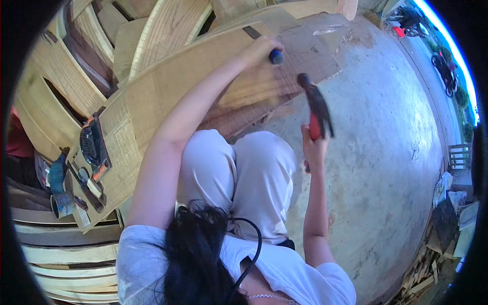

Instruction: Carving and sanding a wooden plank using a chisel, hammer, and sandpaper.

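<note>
the left hand (pixel 260 50) is closed around a chisel with a dark blue handle (pixel 275 56), its tip set on the wide wooden plank (pixel 168 86). the right hand (pixel 314 145) is clenched on the red grip of a hammer (pixel 316 109), raised just off the plank's near edge, blurred. an orange power tool (pixel 94 147) lies at the plank's far left end.

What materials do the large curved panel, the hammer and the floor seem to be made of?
Curved panel: pale bare wood, with visible grain lines and no shine.
Hammer in the right hand: dark head, probably metal; red handle, possibly plastic or rubber, though blurred.
Floor: grey concrete by its look, matt, stained and scratched.
</note>
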Demonstrator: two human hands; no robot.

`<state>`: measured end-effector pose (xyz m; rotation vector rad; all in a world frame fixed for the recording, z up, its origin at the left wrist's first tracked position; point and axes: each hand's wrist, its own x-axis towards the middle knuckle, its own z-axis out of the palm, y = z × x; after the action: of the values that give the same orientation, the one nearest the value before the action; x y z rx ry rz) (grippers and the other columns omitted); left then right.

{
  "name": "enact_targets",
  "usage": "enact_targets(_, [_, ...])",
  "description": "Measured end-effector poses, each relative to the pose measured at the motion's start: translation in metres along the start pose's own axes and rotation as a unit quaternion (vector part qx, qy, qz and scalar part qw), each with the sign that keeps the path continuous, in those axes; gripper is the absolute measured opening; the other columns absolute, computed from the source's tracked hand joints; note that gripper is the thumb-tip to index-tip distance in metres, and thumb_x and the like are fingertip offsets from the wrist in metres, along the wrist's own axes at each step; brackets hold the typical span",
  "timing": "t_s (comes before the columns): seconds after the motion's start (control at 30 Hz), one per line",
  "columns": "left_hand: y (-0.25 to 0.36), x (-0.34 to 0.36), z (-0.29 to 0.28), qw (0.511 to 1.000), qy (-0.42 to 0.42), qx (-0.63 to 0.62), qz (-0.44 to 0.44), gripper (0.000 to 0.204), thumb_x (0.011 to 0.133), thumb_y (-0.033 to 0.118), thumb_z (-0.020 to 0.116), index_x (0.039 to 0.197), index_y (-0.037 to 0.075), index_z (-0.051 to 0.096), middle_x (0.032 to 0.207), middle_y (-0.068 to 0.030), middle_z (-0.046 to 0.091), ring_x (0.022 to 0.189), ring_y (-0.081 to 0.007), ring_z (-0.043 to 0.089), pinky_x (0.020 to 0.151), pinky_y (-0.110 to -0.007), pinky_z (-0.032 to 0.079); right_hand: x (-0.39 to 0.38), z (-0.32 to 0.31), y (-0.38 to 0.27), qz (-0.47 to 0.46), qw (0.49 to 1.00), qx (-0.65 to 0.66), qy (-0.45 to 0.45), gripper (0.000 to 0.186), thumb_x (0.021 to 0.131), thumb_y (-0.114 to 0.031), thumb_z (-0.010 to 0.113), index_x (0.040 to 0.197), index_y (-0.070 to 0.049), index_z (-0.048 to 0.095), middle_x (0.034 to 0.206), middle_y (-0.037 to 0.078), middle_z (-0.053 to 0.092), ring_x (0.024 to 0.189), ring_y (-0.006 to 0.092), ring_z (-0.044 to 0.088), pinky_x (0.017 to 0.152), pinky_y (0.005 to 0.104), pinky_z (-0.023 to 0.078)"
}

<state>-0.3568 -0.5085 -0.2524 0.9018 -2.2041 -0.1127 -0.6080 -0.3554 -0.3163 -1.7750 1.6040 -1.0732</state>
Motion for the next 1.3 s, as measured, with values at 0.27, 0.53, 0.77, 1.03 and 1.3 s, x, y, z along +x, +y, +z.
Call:
enact_targets(0.27, [0.147, -0.001, 0.021, 0.982, -0.116, -0.126, 0.078, 0.01, 0.061, 0.017, 0.06, 0.061, 0.007, 0.056, 0.061, -0.0146, 0.058, 0.062, -0.0321, 0.059, 0.056, -0.039, 0.046, -0.044, -0.058, 0.001, 0.099, 0.957, 0.272, 0.031, 0.021, 0.082, -0.017, 0.058, 0.067, -0.007, 0.047, 0.052, -0.005, 0.037, 0.041, 0.0036, 0.033, 0.038, 0.0198, 0.026])
enact_targets(0.53, [0.164, -0.012, 0.039, 0.988, -0.118, -0.085, 0.051, 0.008, 0.058, 0.013, 0.06, 0.062, 0.008, 0.056, 0.063, -0.0116, 0.058, 0.066, -0.03, 0.059, 0.059, -0.039, 0.047, -0.079, -0.078, -0.008, 0.104, 0.928, 0.332, 0.132, 0.022, 0.084, -0.014, 0.055, 0.067, -0.007, 0.043, 0.051, -0.005, 0.035, 0.04, 0.0025, 0.028, 0.037, 0.0202, 0.021])
enact_targets(0.77, [0.166, -0.014, 0.036, 0.988, -0.149, -0.026, 0.008, 0.011, 0.057, 0.013, 0.061, 0.066, 0.011, 0.055, 0.066, -0.0083, 0.058, 0.069, -0.0272, 0.06, 0.06, -0.038, 0.047, -0.102, -0.081, -0.029, 0.136, 0.924, 0.345, 0.094, 0.028, 0.085, -0.015, 0.052, 0.062, -0.008, 0.038, 0.05, -0.004, 0.033, 0.041, 0.0041, 0.029, 0.039, 0.0206, 0.022])
enact_targets(1.03, [0.14, 0.004, 0.054, 0.998, -0.046, -0.052, -0.006, 0.014, 0.065, 0.022, 0.057, 0.06, 0.009, 0.058, 0.06, -0.0146, 0.059, 0.061, -0.0323, 0.061, 0.057, -0.041, 0.05, -0.088, -0.052, -0.017, 0.176, 0.959, 0.224, 0.011, 0.021, 0.084, -0.017, 0.055, 0.068, -0.006, 0.048, 0.053, -0.004, 0.04, 0.044, 0.0039, 0.036, 0.039, 0.0203, 0.026])
enact_targets(1.3, [0.124, 0.008, 0.046, 0.998, -0.053, -0.036, -0.017, 0.014, 0.065, 0.021, 0.055, 0.062, 0.008, 0.058, 0.063, -0.0144, 0.06, 0.064, -0.0322, 0.06, 0.06, -0.042, 0.049, -0.069, -0.036, -0.009, 0.144, 0.933, 0.323, 0.063, 0.02, 0.085, -0.016, 0.053, 0.069, -0.006, 0.048, 0.051, -0.005, 0.036, 0.041, 0.0044, 0.031, 0.038, 0.0205, 0.026])
